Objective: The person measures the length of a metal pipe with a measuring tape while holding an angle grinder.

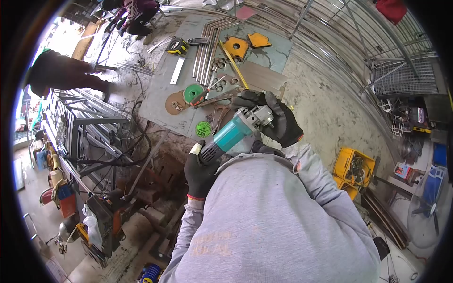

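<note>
A teal angle grinder (233, 134) is held in front of my body, its metal gear head pointing up and right, with no disc seen on it. My left hand (200, 174), in a dark glove, is wrapped round the grinder's black rear end. At the head end my gloved right hand (285, 123) curls its fingers about the metal gear head. Beyond the grinder lie a green disc (193, 94), a brown disc (176, 103) and a lime-green round disc (203, 129). A screwdriver (202, 96) with an orange-black handle rests by the green disc.
On a grey sheet (158, 101) are a tape measure (177, 45), a square (178, 70), bent metal tubes (206, 52) and yellow plates (236, 47). A yellow container (355, 166) stands right, a metal frame (96, 121) left. Two people (66, 73) are at upper left.
</note>
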The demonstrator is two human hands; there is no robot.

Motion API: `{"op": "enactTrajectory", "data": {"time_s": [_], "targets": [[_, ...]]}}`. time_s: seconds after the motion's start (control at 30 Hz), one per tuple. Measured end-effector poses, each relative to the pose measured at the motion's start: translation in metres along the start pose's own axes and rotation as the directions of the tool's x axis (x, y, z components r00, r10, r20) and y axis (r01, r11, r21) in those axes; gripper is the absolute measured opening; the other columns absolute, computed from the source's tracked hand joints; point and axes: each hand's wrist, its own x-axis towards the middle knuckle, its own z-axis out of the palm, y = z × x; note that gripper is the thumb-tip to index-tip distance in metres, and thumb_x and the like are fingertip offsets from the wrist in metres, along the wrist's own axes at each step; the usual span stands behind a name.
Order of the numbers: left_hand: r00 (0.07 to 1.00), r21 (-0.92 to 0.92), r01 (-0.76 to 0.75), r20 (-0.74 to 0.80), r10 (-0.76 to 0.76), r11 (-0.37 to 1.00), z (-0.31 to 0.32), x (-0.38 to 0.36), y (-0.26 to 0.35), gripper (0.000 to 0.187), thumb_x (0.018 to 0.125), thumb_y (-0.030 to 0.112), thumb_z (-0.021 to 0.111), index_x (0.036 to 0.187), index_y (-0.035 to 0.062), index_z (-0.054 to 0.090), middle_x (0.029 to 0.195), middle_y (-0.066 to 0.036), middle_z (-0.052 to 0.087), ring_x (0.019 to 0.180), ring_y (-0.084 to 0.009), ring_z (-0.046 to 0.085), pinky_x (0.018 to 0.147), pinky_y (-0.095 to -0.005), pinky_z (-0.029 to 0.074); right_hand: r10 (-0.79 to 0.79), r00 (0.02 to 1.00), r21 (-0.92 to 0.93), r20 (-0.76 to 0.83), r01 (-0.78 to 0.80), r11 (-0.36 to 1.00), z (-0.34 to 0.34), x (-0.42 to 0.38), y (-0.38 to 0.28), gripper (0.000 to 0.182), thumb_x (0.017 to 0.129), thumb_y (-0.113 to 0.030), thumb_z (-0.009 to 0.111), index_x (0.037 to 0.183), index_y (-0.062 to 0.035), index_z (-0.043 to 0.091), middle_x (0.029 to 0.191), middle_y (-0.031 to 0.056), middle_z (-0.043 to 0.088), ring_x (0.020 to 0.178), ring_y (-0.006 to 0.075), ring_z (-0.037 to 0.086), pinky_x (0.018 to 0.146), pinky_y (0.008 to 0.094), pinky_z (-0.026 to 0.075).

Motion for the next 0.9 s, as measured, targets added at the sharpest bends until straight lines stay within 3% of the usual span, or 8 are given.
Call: {"op": "enactTrajectory", "data": {"time_s": [0.17, 0.23, 0.4, 0.53, 0.6, 0.67, 0.73, 0.9], "targets": [[0.995, -0.071, 0.079, 0.062, -0.075, 0.994, -0.01, 0.009, 0.002, 0.07, 0.082, 0.003, 0.088, 0.147, -0.005, 0.061, 0.124, -0.014, 0.076, 0.109, -0.0191, 0.075, 0.095, -0.0348, 0.061, 0.013, 1.0, 0.154, 0.012, -0.015, 0.988, -0.004, 0.002, 0.003, 0.077, 0.116, -0.06, 0.042, 0.159, 0.0036, 0.051, 0.157, 0.0244, 0.061, 0.148, 0.0375, 0.058, 0.126, 0.0516, 0.045], [0.922, -0.233, 0.258, 0.349, -0.167, 0.938, -0.023, 0.015, 0.013, 0.069, 0.08, 0.002, 0.088, 0.144, -0.0036, 0.063, 0.121, -0.012, 0.078, 0.11, -0.0188, 0.075, 0.095, -0.0339, 0.06, -0.018, 0.997, 0.16, 0.069, 0.007, 0.987, -0.006, 0.002, 0.002, 0.082, 0.115, -0.064, 0.041, 0.16, 0.0031, 0.051, 0.157, 0.0245, 0.061, 0.148, 0.037, 0.057, 0.127, 0.0519, 0.043], [0.86, -0.352, 0.397, 0.466, -0.209, 0.848, -0.036, 0.021, 0.023, 0.06, 0.082, 0.013, 0.085, 0.136, -0.0055, 0.068, 0.114, -0.009, 0.079, 0.102, -0.017, 0.074, 0.091, -0.0327, 0.059, -0.033, 0.998, 0.146, 0.053, 0.025, 0.989, 0.007, -0.001, -0.021, 0.092, 0.111, -0.072, 0.043, 0.167, -0.0001, 0.04, 0.16, 0.0263, 0.056, 0.149, 0.0391, 0.055, 0.129, 0.0537, 0.039], [0.812, -0.381, 0.458, 0.546, -0.204, 0.803, -0.037, 0.029, 0.028, 0.056, 0.088, 0.025, 0.084, 0.133, -0.0046, 0.069, 0.113, -0.007, 0.074, 0.103, -0.016, 0.069, 0.093, -0.0321, 0.057, -0.074, 0.997, 0.544, 0.02, 0.052, 0.838, 0.01, 0.009, -0.02, 0.092, 0.109, -0.074, 0.045, 0.172, -0.0072, 0.034, 0.162, 0.0256, 0.053, 0.148, 0.0433, 0.054, 0.124, 0.0645, 0.041], [0.814, -0.57, 0.521, 0.555, -0.169, 0.635, -0.022, 0.029, 0.036, 0.056, 0.093, 0.034, 0.083, 0.132, -0.0048, 0.07, 0.104, -0.005, 0.074, 0.088, -0.0138, 0.068, 0.079, -0.0287, 0.055, -0.323, 0.847, -0.118, -0.423, 0.302, 0.946, 0.017, 0.022, 0.012, 0.086, 0.106, -0.075, 0.051, 0.162, -0.0089, 0.051, 0.15, 0.0255, 0.064, 0.136, 0.0435, 0.064, 0.117, 0.0672, 0.047], [0.709, -0.434, 0.561, 0.691, -0.139, 0.705, -0.01, 0.042, 0.039, 0.058, 0.097, 0.043, 0.079, 0.131, -0.0031, 0.072, 0.095, -0.003, 0.074, 0.077, -0.011, 0.064, 0.067, -0.028, 0.05, -0.003, 1.0, 0.468, -0.018, 0.011, 0.884, 0.039, 0.026, 0.002, 0.078, 0.103, -0.076, 0.054, 0.14, -0.0089, 0.07, 0.125, 0.0206, 0.076, 0.112, 0.0411, 0.073, 0.107, 0.0638, 0.053], [0.744, -0.333, 0.441, 0.655, -0.131, 0.833, -0.004, 0.046, 0.056, 0.056, 0.103, 0.047, 0.071, 0.132, -0.0011, 0.072, 0.093, -0.002, 0.072, 0.073, -0.0095, 0.061, 0.063, -0.0286, 0.048, 0.029, 0.983, 0.481, -0.184, 0.064, 0.875, 0.057, 0.031, -0.003, 0.074, 0.101, -0.076, 0.057, 0.125, -0.0092, 0.078, 0.098, 0.0137, 0.075, 0.09, 0.0346, 0.071, 0.096, 0.0581, 0.055], [0.917, -0.389, 0.221, 0.394, -0.055, 0.894, 0.026, 0.041, 0.047, 0.069, 0.104, 0.049, 0.069, 0.154, 0.0028, 0.057, 0.113, -0.012, 0.073, 0.082, -0.0124, 0.07, 0.072, -0.031, 0.058, -0.052, 0.993, 0.429, -0.108, 0.094, 0.898, 0.028, 0.03, 0.002, 0.076, 0.1, -0.076, 0.058, 0.133, -0.0094, 0.074, 0.103, 0.0124, 0.075, 0.098, 0.036, 0.072, 0.104, 0.0582, 0.052]]}}
